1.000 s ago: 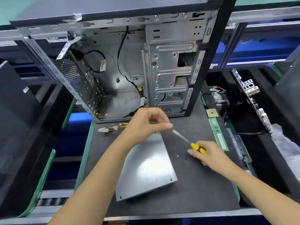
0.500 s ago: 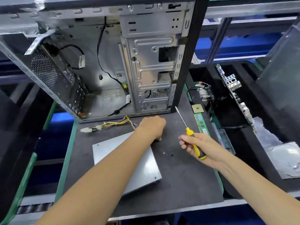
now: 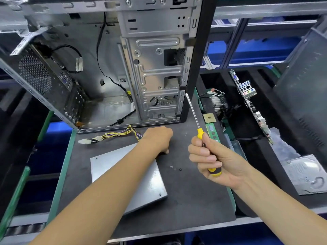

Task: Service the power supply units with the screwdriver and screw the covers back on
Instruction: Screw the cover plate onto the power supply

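A grey metal power supply unit [image 3: 152, 181] lies flat on the black mat [image 3: 198, 197], with its yellow and purple cable bundle [image 3: 116, 134] trailing to the far left. My left hand [image 3: 157, 138] sits on its far corner, fingers curled over the far edge and hidden. My right hand [image 3: 210, 160] grips the yellow and black handle of the screwdriver [image 3: 192, 112], held above the mat with the shaft pointing up and away. Two small loose screws [image 3: 175, 167] lie on the mat between the unit and my right hand.
An open computer case [image 3: 155, 71] stands at the mat's far edge. To the right lie a memory stick [image 3: 212, 132], a processor chip [image 3: 209, 118], a cooler [image 3: 216, 103], a motherboard [image 3: 247, 96] on edge and a bagged drive [image 3: 304, 174].
My right hand lifted the screwdriver off the mat and turned it upright in a full grip. My left hand dropped from above the unit onto its far corner.
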Demonstrator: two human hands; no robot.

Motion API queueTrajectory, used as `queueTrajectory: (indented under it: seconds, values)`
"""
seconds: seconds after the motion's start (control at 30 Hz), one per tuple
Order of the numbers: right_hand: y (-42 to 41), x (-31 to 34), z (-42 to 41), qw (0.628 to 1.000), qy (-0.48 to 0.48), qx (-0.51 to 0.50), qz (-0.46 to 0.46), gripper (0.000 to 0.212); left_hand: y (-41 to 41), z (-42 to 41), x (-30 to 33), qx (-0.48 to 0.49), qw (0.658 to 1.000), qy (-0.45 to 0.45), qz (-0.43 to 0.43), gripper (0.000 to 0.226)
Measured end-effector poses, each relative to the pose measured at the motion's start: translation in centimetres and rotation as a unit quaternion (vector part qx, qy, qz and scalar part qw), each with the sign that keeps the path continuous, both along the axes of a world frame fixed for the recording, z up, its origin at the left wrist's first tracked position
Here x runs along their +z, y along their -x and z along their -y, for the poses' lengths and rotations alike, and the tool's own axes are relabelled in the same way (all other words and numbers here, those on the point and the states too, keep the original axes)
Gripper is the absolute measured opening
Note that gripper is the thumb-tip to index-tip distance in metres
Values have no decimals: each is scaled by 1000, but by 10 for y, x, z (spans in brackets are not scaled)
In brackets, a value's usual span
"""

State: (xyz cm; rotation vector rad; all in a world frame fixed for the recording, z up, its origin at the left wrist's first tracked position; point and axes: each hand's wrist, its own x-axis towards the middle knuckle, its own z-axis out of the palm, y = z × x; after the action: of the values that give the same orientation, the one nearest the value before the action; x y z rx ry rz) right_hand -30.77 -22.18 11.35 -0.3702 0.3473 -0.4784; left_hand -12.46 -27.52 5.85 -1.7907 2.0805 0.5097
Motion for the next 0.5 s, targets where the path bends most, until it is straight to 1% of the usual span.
queueTrajectory:
  seconds: [0.07,0.13,0.17,0.2,0.23,0.27,0.3,0.33,0.37,0.43,0.5]
  values:
    - [-1,5,0,1000,-6,0,8,21,1,-1,2,-7,1000,11,-2,41]
    - [-3,10,-1,1000,-7,-5,9,22,2,-3,8,-32,997,69,-10,39]
    - [-4,13,-1,1000,-7,-10,9,24,1,-6,14,-40,992,114,-31,34]
    - [-5,15,-1,1000,-2,-17,6,27,0,-10,19,-40,984,157,-80,28]
    - [-5,17,0,1000,9,-24,0,31,-1,-16,26,-27,969,187,-162,21]
    - [-6,19,1,999,24,-31,-6,34,-3,-24,34,-5,945,197,-260,15]
    - [-7,21,2,999,38,-37,-12,36,-6,-32,42,18,916,192,-353,10]
    - [-7,23,4,998,48,-41,-15,37,-8,-41,50,35,888,183,-419,6]
    - [-9,24,6,998,54,-40,-16,37,-11,-49,56,50,869,177,-460,4]
    - [-9,25,8,997,63,-42,-22,34,-15,-62,65,74,838,166,-514,4]
    - [-12,25,10,993,89,-48,-54,31,-18,-71,72,89,802,173,-564,6]
